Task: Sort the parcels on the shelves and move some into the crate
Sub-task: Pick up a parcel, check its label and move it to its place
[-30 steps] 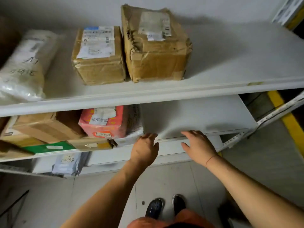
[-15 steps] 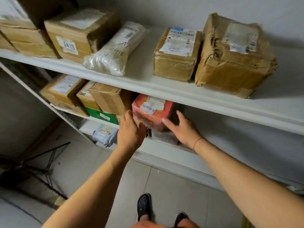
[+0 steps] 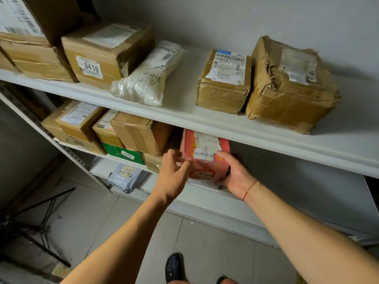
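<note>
Gripping the red parcel (image 3: 205,158) at the middle shelf (image 3: 307,187) front, the right hand (image 3: 235,177) curls round its right side; the left hand (image 3: 171,177), fingers loosely spread, touches its left edge

A second earlier both hands rested at the bare edge of the middle shelf (image 3: 266,193), well to the right of the red parcel (image 3: 205,156). They then travelled left to it, and the right hand (image 3: 235,175) closed round the parcel's right side, thumb over the top by the white label and fingers underneath. The left hand (image 3: 172,177) came up on the other side, its curled fingertips (image 3: 184,162) just meeting the parcel's left edge.
</note>
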A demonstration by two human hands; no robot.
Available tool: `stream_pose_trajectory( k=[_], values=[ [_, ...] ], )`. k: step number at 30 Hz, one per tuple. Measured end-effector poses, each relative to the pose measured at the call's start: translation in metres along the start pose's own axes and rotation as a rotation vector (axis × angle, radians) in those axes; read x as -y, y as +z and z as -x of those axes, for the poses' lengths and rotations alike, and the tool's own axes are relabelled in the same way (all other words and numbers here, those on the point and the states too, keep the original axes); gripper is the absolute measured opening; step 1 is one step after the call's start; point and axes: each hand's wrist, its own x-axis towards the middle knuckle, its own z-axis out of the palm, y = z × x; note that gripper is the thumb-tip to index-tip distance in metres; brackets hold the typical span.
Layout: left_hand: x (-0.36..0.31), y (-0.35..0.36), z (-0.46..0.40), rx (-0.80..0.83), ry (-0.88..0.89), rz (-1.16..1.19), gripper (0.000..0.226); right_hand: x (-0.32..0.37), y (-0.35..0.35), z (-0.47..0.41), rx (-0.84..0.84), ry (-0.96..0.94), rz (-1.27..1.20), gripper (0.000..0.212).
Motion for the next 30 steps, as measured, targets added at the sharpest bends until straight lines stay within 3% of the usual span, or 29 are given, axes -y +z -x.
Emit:
stream_pose_trajectory(
  k=[2,4,6,9,12,15,24,27,30],
  values=[
    [-0.003,0.002,0.007,0.015,-0.056,0.096,0.052,-0.007,-0.013,0.010,-0.028,-0.030,-0.079,0.060],
    [-0.005,0.003,0.011,0.132,-0.263,0.273,0.063,-0.017,-0.024,0.020,-0.066,-0.068,-0.130,0.080],
    [0.001,0.004,0.014,0.269,-0.438,0.456,0.070,-0.029,-0.031,0.030,0.009,-0.066,-0.129,0.075],
    [0.014,0.009,0.021,0.291,-0.346,0.586,0.062,-0.037,-0.045,0.043,0.113,-0.085,-0.107,0.083],
    [0.014,0.010,0.023,0.297,-0.260,0.636,0.072,-0.036,-0.061,0.050,0.253,-0.105,-0.093,0.098],
    [0.010,0.013,0.023,0.340,-0.229,0.629,0.077,-0.031,-0.074,0.057,0.297,-0.134,-0.059,0.099],
    [-0.005,0.050,0.025,0.512,-0.226,0.422,0.065,-0.041,-0.113,0.094,0.006,-0.208,-0.069,0.065],
    [-0.012,0.075,0.019,0.622,-0.161,0.331,0.050,-0.059,-0.121,0.117,-0.149,-0.271,-0.150,0.059],
    [-0.023,0.103,0.015,0.743,-0.077,0.276,0.053,-0.081,-0.124,0.143,-0.361,-0.331,-0.274,0.052]
  ],
)
